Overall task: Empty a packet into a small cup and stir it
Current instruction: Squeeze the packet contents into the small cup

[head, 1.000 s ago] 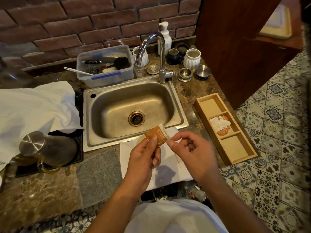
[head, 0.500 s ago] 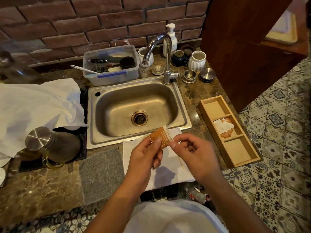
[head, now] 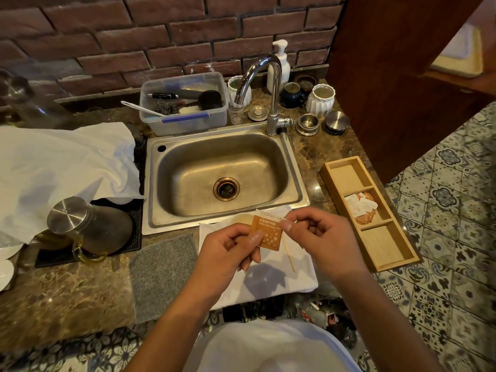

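Small orange packet held up over white cloth at front edge of sink, pinched from both sides: left hand with thumb pressed on left half, fingers curled behind; right hand with thumb and forefinger nipping top right corner. Likely very light, thin, floppy, crinkly foil or paper; slick surface, so firm pinch near top seam needed, both grips close together for a clean tear. Easy to spill if torn too wide or tilted. Looks: square sachet, orange-brown, white star pattern and small white print, unreadable; pale strip along top edge. No tear visible yet. Pale rim of small cup just behind packet, mostly hidden by left hand. Wooden stir stick lying on cloth under right hand. More sachets in middle compartment of wooden tray at right of tabletop.
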`<state>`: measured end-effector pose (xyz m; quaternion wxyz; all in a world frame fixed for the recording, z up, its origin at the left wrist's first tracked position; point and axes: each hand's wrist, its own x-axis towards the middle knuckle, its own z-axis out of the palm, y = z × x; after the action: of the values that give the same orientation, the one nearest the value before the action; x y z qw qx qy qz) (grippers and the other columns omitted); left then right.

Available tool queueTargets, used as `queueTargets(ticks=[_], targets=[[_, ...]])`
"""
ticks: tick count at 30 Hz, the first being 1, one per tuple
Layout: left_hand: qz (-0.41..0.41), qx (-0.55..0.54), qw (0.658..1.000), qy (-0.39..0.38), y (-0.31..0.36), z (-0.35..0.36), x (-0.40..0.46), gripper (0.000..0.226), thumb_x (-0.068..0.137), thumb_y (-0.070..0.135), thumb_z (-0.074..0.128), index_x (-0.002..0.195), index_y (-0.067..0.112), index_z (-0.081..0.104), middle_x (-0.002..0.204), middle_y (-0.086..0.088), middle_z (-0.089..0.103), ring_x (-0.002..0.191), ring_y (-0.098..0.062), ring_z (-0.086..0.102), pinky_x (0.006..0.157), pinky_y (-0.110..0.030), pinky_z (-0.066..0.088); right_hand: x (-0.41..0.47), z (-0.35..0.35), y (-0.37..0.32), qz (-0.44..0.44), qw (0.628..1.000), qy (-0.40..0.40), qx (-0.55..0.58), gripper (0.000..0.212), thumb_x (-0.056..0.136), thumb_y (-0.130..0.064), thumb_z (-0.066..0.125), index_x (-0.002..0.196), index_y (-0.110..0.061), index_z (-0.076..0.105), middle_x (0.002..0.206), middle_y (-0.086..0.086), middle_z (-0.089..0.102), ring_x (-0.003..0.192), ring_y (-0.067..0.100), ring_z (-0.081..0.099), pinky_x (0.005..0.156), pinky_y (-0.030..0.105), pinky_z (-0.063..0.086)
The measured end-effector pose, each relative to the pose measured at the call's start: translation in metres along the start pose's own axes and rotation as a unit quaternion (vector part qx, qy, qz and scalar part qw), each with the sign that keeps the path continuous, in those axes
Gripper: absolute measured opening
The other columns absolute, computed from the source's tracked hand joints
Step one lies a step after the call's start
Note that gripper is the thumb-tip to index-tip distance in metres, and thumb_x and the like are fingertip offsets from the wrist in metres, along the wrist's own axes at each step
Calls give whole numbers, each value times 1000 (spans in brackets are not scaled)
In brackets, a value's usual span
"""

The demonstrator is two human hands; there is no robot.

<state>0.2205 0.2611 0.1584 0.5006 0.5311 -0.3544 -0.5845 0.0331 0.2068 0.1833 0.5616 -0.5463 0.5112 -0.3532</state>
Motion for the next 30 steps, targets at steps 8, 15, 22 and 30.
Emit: queueTargets(ticks=[8,15,22,30], targets=[[15,-17,997,74,0,0,-2,21,84,30,69,87,13,79,60,-10,62,48,-15,43,48,-19,39,-2,15,2,18,999,-45,-10,4,85,-25,76,86,-22,77,77,15,67,62,9,57,61,23,50],[17,15,996,86,-4,-5,-5,25,84,33,69,90,10,77,63,-12,64,52,-18,47,50,-21,42,1,24,7,11,996,-80,-28,19,84,-32,72,88,-14,76,66,7,65,58,6,56,58,19,48],[-13,38,996,77,-11,-9,-2,28,86,38,65,88,14,78,66,-13,68,53,-18,48,51,-20,42,11,23,21,17,991,-107,-76,10,93,-17,70,85,-11,74,59,-9,60,53,0,51,54,12,40],[-63,70,991,96,-37,-19,7,20,96,22,66,88,7,78,60,-6,66,49,-11,48,51,-19,43,20,32,48,66,985,-108,-121,19,93,-29,69,81,-14,73,62,7,59,57,8,49,56,22,41]])
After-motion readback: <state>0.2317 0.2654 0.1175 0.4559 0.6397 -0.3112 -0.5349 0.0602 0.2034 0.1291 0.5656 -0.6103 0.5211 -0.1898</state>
